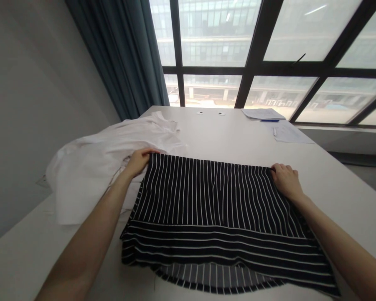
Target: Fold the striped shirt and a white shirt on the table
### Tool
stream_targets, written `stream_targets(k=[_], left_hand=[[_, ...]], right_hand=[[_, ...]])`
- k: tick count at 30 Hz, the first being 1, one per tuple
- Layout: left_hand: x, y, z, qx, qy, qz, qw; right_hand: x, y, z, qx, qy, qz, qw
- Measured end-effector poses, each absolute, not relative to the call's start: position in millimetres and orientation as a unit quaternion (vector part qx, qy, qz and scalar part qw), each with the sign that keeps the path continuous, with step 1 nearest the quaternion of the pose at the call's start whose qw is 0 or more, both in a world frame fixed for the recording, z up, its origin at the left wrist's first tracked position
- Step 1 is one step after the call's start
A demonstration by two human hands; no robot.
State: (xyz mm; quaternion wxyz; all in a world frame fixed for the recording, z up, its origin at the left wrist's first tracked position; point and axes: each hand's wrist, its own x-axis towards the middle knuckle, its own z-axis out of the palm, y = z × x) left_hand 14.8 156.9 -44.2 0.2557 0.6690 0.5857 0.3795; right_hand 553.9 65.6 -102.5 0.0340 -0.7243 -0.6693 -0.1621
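Note:
A black garment with white stripes [203, 192], perhaps a skirt or a top, is stretched out between my two hands above the white table. My left hand [139, 161] pinches its far left corner, and my right hand [286, 179] grips the far right corner. The far edge is pulled nearly straight. Stripes run lengthwise on the upper part and crosswise on a wide band nearer to me. At the near side the curved hem hangs open and shows a greyish inside. Beside my left hand lies a heap of white cloth [94, 156].
The white table [219, 136] reaches to the windows. Papers [263, 113] and a blue pen [269, 121] lie at its far right, with another sheet [291, 134] nearer. Two small white round items sit by the far edge. A blue curtain [122, 54] hangs at the left.

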Motion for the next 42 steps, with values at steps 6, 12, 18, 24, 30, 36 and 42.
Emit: stream_targets(k=[6, 12, 18, 24, 30, 36, 42], left_hand=[[15, 158, -35, 0.664, 0.667, 0.3, 0.152], [88, 123, -17, 0.75, 0.607, 0.238, -0.11], [169, 92, -67, 0.904, 0.413, 0.102, -0.042], [148, 108, -95, 0.906, 0.42, 0.049, 0.015], [102, 124, -96, 0.892, 0.45, 0.039, -0.01], [80, 125, -99, 0.877, 0.474, 0.041, -0.066], [107, 102, -80, 0.858, 0.496, 0.066, -0.121]], right_hand=[[548, 64, -90, -0.736, -0.656, -0.164, 0.023], [471, 73, -82, -0.62, -0.765, -0.104, 0.141], [382, 63, -101, -0.529, -0.837, -0.016, 0.135], [386, 60, -104, -0.579, -0.811, 0.025, 0.082], [428, 61, -107, -0.618, -0.785, 0.006, 0.047], [503, 54, -114, -0.697, -0.716, -0.028, 0.018], [518, 45, -108, -0.727, -0.68, -0.097, 0.028]])
